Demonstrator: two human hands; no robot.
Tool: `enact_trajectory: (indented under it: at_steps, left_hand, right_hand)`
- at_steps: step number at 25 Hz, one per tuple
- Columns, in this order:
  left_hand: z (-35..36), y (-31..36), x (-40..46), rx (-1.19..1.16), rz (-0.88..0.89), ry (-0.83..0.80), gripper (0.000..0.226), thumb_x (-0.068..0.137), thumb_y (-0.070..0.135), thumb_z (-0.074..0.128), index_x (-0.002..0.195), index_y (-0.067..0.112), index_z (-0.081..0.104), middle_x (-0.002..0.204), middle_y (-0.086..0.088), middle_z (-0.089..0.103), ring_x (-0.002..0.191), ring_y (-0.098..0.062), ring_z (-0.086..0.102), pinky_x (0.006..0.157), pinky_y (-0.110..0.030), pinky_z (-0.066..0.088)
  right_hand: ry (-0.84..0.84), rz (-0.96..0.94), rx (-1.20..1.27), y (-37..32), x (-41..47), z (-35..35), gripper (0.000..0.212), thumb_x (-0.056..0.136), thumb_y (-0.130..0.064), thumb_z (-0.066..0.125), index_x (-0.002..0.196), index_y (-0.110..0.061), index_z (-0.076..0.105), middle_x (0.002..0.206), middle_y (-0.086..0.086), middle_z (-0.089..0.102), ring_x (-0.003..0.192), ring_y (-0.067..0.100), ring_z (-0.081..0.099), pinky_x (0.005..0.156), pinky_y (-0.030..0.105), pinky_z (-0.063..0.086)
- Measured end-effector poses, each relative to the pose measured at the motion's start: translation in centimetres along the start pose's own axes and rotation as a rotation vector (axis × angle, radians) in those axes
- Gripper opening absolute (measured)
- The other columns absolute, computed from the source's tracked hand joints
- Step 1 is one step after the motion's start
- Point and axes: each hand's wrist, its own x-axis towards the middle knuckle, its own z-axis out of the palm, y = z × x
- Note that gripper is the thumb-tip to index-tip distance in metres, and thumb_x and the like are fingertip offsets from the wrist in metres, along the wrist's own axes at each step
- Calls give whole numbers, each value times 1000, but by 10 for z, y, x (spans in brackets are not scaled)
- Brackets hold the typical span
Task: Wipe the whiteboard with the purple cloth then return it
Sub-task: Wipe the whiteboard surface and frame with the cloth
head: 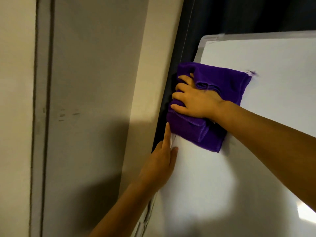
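The whiteboard (256,151) leans at the right, its white face towards me. A folded purple cloth (227,82) lies against its upper left edge. My right hand (195,100) presses the cloth to the board with fingers spread leftward. A fold of cloth is bunched over the thumb side, and the thumb is hidden. My left hand (160,161) holds the board's left edge just below the cloth. Its thumb lies on the white face, its index finger points up along the edge, and its other fingers are hidden behind the board.
A small dark mark (251,72) sits on the board just right of the cloth's top corner. A dark curtain (222,17) hangs behind the board. A beige wall with a door frame (41,117) fills the left.
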Motion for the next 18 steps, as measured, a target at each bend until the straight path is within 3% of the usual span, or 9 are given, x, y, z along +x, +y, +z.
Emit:
enact_trajectory:
  at_steps: [3,7,10,12,15,18]
  left_hand:
    - [-8,-2,-3,-102,-4,-93,71,96,27,39,145,33,-12,148,0,31,103,23,31,89,-4,26]
    - [-16,-3,-12,-152,-3,-150,74,95,23,44,146,29,-9,147,2,33,114,9,38,97,-14,32]
    - [-21,-3,-18,-143,-1,-163,74,95,25,44,146,30,-9,148,3,31,116,7,38,100,-18,32]
    - [-24,-6,-21,-97,-4,-191,74,94,32,43,145,33,-10,148,-2,32,111,7,39,96,-17,34]
    - [-23,-7,-23,-127,-61,-171,78,93,38,43,143,37,-17,144,-8,36,86,23,42,78,1,31]
    - [-18,-5,-21,-200,-54,-147,80,94,35,44,143,33,-18,148,6,28,88,31,41,73,4,36]
  right_hand:
    - [6,-13,23,-18,-11,6,51,92,-52,31,122,-17,52,134,9,45,142,32,11,117,49,5]
    - [44,-14,29,-42,-25,13,52,93,-51,30,127,-16,50,136,9,44,142,31,9,116,47,-1]
    - [-3,-27,11,-32,-16,5,53,92,-53,31,126,-18,50,139,9,42,142,31,10,116,49,-3]
    - [-25,17,-22,-20,-4,-3,53,91,-54,32,127,-19,50,143,10,39,142,31,9,115,51,-4]
    - [-21,64,-18,-18,2,-3,53,91,-53,34,127,-17,51,140,10,42,142,31,11,115,50,-2]
    - [-81,6,56,-38,-8,8,52,91,-52,33,121,-15,54,130,8,49,137,28,20,116,48,11]
